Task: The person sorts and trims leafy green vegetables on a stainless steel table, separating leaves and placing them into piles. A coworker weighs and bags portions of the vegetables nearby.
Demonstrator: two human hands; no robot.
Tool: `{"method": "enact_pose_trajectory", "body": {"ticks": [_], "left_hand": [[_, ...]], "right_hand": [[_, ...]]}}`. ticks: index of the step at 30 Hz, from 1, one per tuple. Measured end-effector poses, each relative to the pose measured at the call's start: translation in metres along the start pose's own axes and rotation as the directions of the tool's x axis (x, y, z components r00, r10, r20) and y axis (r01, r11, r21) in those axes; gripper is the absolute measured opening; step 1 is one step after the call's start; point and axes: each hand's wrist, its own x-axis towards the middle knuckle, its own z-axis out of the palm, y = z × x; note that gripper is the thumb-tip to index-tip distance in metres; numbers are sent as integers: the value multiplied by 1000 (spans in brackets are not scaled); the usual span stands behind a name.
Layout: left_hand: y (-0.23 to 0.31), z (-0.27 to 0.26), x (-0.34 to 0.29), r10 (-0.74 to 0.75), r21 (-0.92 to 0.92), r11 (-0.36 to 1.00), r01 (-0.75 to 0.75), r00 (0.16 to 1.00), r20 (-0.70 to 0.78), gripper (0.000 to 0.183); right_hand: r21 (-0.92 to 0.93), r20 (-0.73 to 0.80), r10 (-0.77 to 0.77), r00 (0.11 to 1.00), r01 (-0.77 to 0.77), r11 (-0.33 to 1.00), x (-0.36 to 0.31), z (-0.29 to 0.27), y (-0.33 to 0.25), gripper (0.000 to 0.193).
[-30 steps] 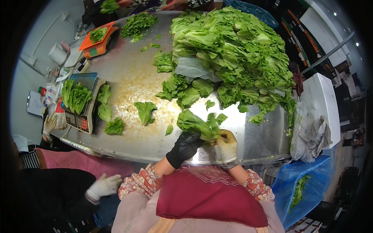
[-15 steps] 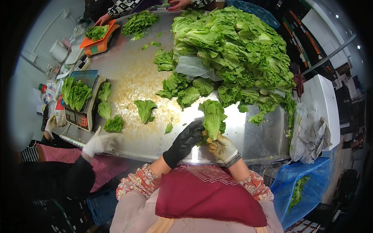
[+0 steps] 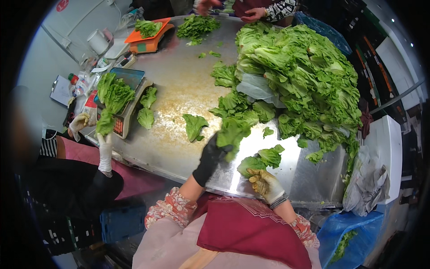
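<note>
My left hand [image 3: 212, 154], in a black glove, holds a bunch of lettuce leaves [image 3: 234, 134] above the table, blurred by motion. My right hand [image 3: 267, 184], in a stained white glove, is closed near the table's front edge. Its curled fingertips meet the edge of a loose lettuce leaf [image 3: 251, 166]; whether they pinch it is hidden. Just beyond lies another loose leaf [image 3: 270, 156]. A big heap of lettuce [image 3: 300, 67] fills the far right of the metal table [image 3: 172, 157], with a sheet of clear plastic [image 3: 259, 88] tucked at its left side.
At left, a scale [image 3: 130, 112] carries lettuce [image 3: 114, 94], beside a co-worker's white-gloved hand [image 3: 105, 152]. An orange scale [image 3: 150, 38] stands far left, near another person's hands [image 3: 253, 15]. A blue bag [image 3: 354, 237] hangs at lower right, below grey plastic bags [image 3: 365, 179].
The lettuce has passed from my right hand to my left, which has swung it up and leftward. Two loose leaves now lie by my right hand. The co-worker at left now grips lettuce.
</note>
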Motion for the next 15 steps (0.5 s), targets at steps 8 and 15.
{"method": "enact_pose_trajectory", "body": {"ticks": [8,15], "left_hand": [[-32,-85,18,405,983,113,146,897,-180,64],[-52,-124,27,579,960,281,-14,800,-158,54]], "right_hand": [[-4,-21,69,997,-69,998,11,-12,3,37],[-65,-115,2,993,-10,998,10,-3,-11,33]]}}
